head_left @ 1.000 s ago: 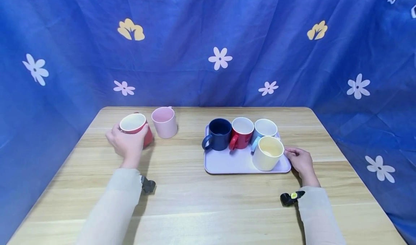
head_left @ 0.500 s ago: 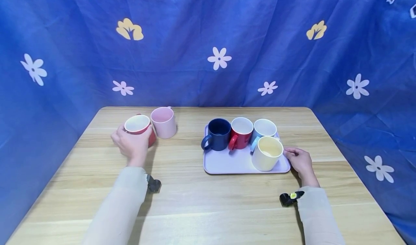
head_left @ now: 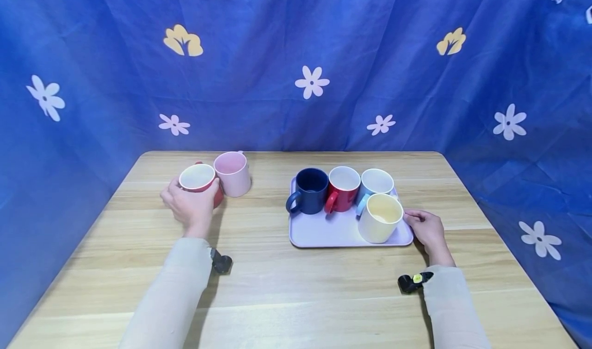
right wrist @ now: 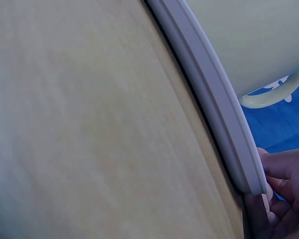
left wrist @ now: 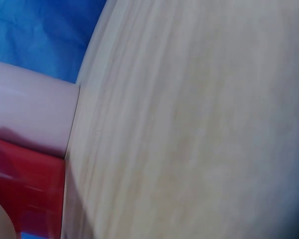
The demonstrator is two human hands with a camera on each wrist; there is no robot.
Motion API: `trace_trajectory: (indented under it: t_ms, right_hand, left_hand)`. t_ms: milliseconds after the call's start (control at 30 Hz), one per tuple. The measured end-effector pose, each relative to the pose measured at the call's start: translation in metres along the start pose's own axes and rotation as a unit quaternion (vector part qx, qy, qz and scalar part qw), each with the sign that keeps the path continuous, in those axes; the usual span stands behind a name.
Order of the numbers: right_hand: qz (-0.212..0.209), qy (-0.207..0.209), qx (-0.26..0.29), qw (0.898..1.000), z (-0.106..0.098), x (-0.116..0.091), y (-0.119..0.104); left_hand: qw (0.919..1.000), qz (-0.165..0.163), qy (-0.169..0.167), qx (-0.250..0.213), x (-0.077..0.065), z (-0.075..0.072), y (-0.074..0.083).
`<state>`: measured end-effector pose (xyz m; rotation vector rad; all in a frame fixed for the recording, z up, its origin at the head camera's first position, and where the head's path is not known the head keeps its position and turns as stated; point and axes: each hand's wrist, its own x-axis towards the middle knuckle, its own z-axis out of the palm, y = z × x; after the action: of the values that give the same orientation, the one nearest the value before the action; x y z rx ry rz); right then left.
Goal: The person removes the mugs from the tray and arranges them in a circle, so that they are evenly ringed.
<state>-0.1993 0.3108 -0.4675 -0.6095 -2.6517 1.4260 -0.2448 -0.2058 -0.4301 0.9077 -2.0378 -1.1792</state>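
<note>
At the left of the head view, my left hand (head_left: 191,205) grips a red mug (head_left: 218,197) with a white inside. The red mug stands upright on the table, right beside a pink mug (head_left: 235,180). Both the red mug (left wrist: 30,184) and the pink mug (left wrist: 32,109) appear in the left wrist view, seemingly touching. On the right, my right hand (head_left: 426,231) pinches the right end of a lilac tray (head_left: 324,235); thumb above and fingers below its rim (right wrist: 224,109) show in the right wrist view. A cream mug (head_left: 376,228) stands on the tray near that hand.
Along the tray's back stand a navy mug (head_left: 312,197), another red mug (head_left: 344,197) and a light blue mug (head_left: 375,180). A blue flowered curtain (head_left: 259,107) hangs behind the wooden table (head_left: 277,297) and at its sides.
My left hand has shifted the red mug rightward, up beside the pink mug. The right hand and the tray have stayed in place.
</note>
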Motion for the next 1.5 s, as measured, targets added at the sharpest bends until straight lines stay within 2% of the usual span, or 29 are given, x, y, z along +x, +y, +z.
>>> trace_trajectory:
  t_ms: [300,567,767,1033,1167,1333,1433,1500]
  right_hand:
    - [0.001,-0.003,0.001,1.000,0.001,-0.001,0.000]
    - [-0.003,0.001,0.006,1.000,-0.001,-0.002,-0.002]
    - [0.008,-0.007,0.016,1.000,-0.001,-0.003,-0.004]
    - [0.001,-0.004,0.013,1.000,-0.001,-0.002,-0.004]
    - [0.000,-0.004,0.011,1.000,-0.002,-0.003,-0.004]
    - [-0.010,0.002,0.005,1.000,-0.001,-0.001,-0.003]
    - [-0.012,0.005,0.003,1.000,-0.001,0.000,-0.002]
    - [-0.014,0.007,0.000,1.000,-0.001,0.001,-0.001]
  left_hand:
    - [1.0000,0.005,0.000,0.000,-0.001,0.000,-0.002]
    - [0.9998,0.014,-0.015,-0.005,-0.002,-0.002,0.000]
    - [0.9990,0.039,-0.001,-0.022,0.000,-0.009,0.011]
    - [0.9958,0.068,0.009,-0.061,0.001,-0.014,0.040]
    - [0.9908,0.101,0.013,-0.089,-0.008,-0.011,0.053]
    - [0.9849,0.139,-0.012,-0.102,-0.029,-0.004,0.066]
    - [0.9781,0.174,-0.025,-0.111,-0.044,0.003,0.072]
    - [0.9692,0.205,-0.032,-0.132,-0.054,0.010,0.075]
